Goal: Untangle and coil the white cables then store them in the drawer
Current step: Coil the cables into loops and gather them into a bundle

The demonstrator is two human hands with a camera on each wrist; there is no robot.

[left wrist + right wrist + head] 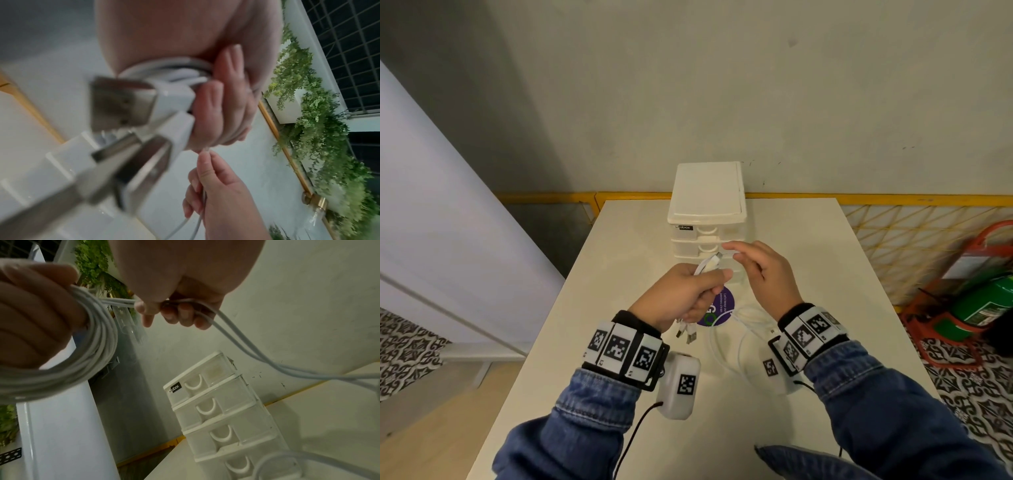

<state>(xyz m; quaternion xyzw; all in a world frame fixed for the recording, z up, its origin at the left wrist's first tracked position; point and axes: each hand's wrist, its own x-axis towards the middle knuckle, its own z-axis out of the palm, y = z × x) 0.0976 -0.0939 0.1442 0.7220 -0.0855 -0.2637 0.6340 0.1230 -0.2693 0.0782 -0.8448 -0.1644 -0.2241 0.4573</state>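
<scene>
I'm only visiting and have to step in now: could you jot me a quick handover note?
Left hand: grips a coil of white cables, USB plugs hanging below.
Right hand: pinches the loose strands leading from the coil.
Rest of cable lies on the table.
Drawer unit stands behind, all drawers closed.
Done: most coiling. Left: wind the remainder, open a drawer, store the coil.

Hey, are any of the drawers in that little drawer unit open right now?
No, all four drawers of the drawer unit sit flush and closed in the right wrist view.
</scene>
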